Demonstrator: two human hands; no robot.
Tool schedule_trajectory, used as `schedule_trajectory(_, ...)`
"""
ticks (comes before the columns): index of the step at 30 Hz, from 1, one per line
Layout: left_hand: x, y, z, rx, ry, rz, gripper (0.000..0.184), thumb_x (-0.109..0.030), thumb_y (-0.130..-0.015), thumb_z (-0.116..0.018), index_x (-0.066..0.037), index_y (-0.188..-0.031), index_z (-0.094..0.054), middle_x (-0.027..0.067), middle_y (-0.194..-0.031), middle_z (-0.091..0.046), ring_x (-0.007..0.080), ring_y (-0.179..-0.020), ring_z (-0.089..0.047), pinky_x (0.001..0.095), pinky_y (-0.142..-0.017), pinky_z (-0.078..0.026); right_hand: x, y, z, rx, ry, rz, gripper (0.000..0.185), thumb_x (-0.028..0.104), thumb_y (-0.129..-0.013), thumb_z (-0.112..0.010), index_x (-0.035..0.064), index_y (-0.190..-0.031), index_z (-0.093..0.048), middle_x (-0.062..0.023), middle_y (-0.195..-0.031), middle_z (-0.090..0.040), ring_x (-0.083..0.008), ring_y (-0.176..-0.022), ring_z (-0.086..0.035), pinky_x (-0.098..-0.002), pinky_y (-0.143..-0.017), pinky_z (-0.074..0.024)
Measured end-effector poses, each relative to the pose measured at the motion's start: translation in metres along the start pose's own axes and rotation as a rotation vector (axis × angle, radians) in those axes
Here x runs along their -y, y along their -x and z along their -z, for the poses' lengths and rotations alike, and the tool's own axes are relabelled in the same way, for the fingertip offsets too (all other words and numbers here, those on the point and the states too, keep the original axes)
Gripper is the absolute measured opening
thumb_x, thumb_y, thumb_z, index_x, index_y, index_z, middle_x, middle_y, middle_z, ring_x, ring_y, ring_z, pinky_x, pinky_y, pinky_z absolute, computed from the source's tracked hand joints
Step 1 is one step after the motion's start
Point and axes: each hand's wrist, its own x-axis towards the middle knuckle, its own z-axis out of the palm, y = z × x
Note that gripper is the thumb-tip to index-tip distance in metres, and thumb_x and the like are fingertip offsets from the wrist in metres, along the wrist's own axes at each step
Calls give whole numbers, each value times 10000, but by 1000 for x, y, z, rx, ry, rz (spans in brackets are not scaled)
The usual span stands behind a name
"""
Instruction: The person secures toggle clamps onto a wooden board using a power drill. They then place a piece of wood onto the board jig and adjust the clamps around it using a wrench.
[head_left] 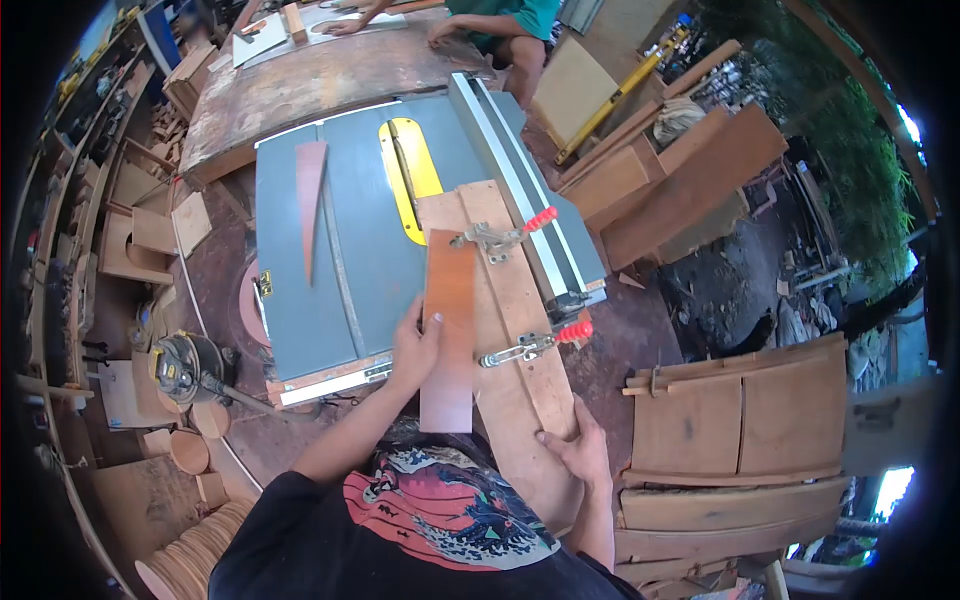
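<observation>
A reddish-brown wooden board (450, 320) is in my left hand (416, 345), its thumb on the face and its fingers on the left edge. The board overlaps the left side of a plywood jig (520, 350). Red-handled toggle clamps (495, 238) are fixed on the jig, one far and one near; whether either presses on the board I cannot tell. My right hand (580, 445) grips the jig's near right edge, thumb on top. Under the jig's far end lies the grey table saw (355, 190) with its yellow blade insert (408, 165).
A tapered wooden offcut (310, 200) lies left on the saw table. The metal rip fence (525, 190) runs along the jig's right. Beyond, another person's hands (440, 32) rest at a workbench (320, 85). Panels (740, 425) stand right; a shop vacuum (185, 365) sits left.
</observation>
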Motion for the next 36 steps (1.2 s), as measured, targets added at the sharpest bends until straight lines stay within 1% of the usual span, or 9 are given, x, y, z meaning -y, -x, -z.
schedule_trajectory(3, -7, 0, -9, -78, -389, -116, 565, -116, -970, -606, 120, -1459, -451, 296, -1165, -627, 445, -1107, -592, 484, -1020, -458, 2, 7, 1, -24, 23, 3, 912, 267, -714, -904, -79, -1457, -503, -290, -1319, -658, -380, -1240, -655, -441, -1044, -520)
schedule_trajectory(7, -7, -1, -30, -77, -478, -189, 563, -66, -928, -594, 145, -1422, -429, 324, -1246, -573, 492, -1183, -527, 532, -1082, -401, -3, 4, -2, -21, 20, -8, 914, 277, -716, -899, -83, -1456, -500, -288, -1314, -659, -386, -1238, -654, -445, -1040, -522)
schedule_trajectory(9, 3, -8, -43, -113, -465, -215, 563, -56, -908, -598, 150, -1403, -427, 338, -1273, -545, 512, -1189, -504, 552, -1096, -379, -1, 5, -3, -45, 50, 20, 884, 223, -715, -902, -59, -1458, -514, -262, -1262, -699, -339, -1192, -688, -420, -1022, -533)
schedule_trajectory(12, 8, -6, -53, -192, -524, -243, 587, -84, -903, -626, 160, -1398, -427, 359, -1323, -499, 519, -1160, -513, 538, -1076, -404, -7, 5, -5, -68, 87, 41, 877, 201, -715, -905, -54, -1460, -517, -253, -1244, -714, -317, -1178, -702, -410, -1018, -536)
schedule_trajectory(18, 3, -58, -16, 84, -348, -81, 477, -163, -893, -696, 40, -1302, -562, 292, -1100, -633, 477, -1087, -570, 534, -985, -472, -9, 7, -7, -92, 111, 41, 906, 208, -710, -911, -86, -1461, -499, -270, -1257, -704, -326, -1196, -692, -408, -1026, -532)
schedule_trajectory(21, -4, -65, -14, 55, -416, -117, 382, -188, -895, -712, -16, -1224, -622, 230, -959, -669, 437, -1007, -599, 536, -927, -490, -2, 5, -5, -80, 87, 22, 928, 215, -705, -916, -104, -1464, -486, -279, -1263, -698, -329, -1206, -687, -410, -1038, -526)
schedule_trajectory(24, -21, -56, -10, 68, -412, -16, 361, -201, -896, -721, -20, -1198, -642, 198, -896, -675, 405, -930, -616, 517, -869, -502, 9, 4, -4, -53, 51, -34, 934, 216, -701, -918, -107, -1463, -486, -279, -1262, -699, -327, -1206, -686, -412, -1043, -523)
schedule_trajectory(30, -15, -56, -12, -25, -385, -35, 358, -199, -898, -725, -30, -1208, -661, 164, -776, -669, 368, -806, -630, 489, -781, -511, -1, 3, -6, -66, 77, -8, 931, 280, -699, -908, -91, -1452, -505, -312, -1290, -667, -383, -1219, -670, -430, -1024, -531)
schedule_trajectory(36, -25, -71, -4, 89, -378, 36, 357, -222, -897, -735, -4, -1178, -702, 142, -738, -696, 315, -648, -659, 436, -653, -525, 14, 1, 0, -13, 31, -35, 918, 288, -710, -899, -92, -1449, -508, -306, -1301, -665, -386, -1224, -666, -435, -1024, -530)
